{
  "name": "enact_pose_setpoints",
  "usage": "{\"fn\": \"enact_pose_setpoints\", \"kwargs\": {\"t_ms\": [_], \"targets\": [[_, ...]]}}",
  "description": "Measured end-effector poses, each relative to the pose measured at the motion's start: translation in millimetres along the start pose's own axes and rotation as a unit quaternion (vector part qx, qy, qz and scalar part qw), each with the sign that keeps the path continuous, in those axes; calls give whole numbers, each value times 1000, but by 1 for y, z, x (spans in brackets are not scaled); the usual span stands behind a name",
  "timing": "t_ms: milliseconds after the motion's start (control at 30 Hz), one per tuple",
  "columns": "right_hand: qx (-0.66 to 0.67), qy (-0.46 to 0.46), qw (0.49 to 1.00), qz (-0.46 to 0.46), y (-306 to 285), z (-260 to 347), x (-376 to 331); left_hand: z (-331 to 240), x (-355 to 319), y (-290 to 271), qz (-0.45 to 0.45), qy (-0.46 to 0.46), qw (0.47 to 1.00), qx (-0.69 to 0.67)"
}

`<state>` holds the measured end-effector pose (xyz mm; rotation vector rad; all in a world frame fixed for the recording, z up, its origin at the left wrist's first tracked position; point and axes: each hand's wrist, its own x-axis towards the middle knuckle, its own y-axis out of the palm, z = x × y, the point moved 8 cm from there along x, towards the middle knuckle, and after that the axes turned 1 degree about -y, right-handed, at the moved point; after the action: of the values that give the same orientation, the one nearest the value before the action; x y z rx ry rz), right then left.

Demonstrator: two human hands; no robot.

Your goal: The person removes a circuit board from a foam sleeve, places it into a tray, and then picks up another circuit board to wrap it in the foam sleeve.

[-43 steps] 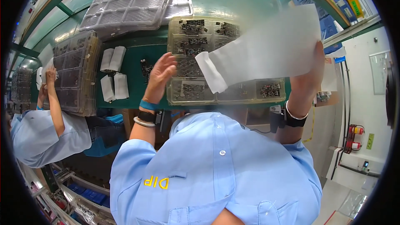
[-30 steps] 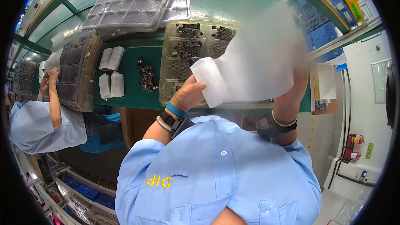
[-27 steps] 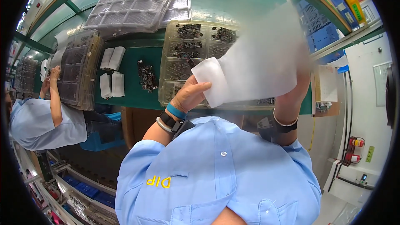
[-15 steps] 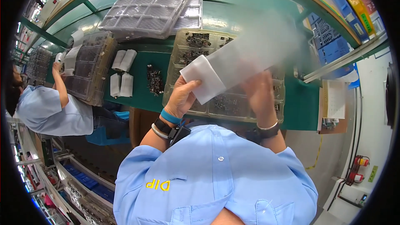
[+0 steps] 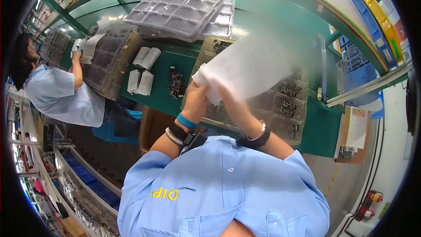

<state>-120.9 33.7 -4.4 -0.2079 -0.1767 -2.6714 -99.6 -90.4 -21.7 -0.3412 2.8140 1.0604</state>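
A thin white wrapping sheet (image 5: 252, 68) is raised over the workbench, its far part smeared by motion. My left hand (image 5: 196, 99) pinches the sheet's near left corner between thumb and fingers. Close beside it, my right hand (image 5: 237, 109) is closed on the near edge, slightly blurred, with some fingers hidden. Under the sheet lies a clear compartment tray (image 5: 299, 134); small dark metallic parts (image 5: 288, 107) show in its right-hand compartments. Left of the tray is a loose pile of similar parts (image 5: 176, 82). Several rolled white bundles (image 5: 147, 57) lie farther left.
Empty clear trays (image 5: 175, 11) are stacked at the back. At the left, a co-worker (image 5: 61, 90) handles white material beside another tray stack (image 5: 109, 61). A shelf edge (image 5: 337, 24) crosses the upper right, near blue crates (image 5: 355, 57). Papers (image 5: 355, 127) hang at the bench's right end.
My right hand has come left and inward along the sheet, now close to my left hand. The sheet's folded near edge has bunched up there. The view has shifted slightly.
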Motion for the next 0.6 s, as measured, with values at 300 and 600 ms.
{"fn": "enact_pose_setpoints", "kwargs": {"t_ms": [300,600], "targets": [[-257,-217,940,60,41,51,0,-43,-34,24,130,177,909,354],[79,80,990,-79,-13,6,16,-21,-21,5,91,-46,994,-40]]}}
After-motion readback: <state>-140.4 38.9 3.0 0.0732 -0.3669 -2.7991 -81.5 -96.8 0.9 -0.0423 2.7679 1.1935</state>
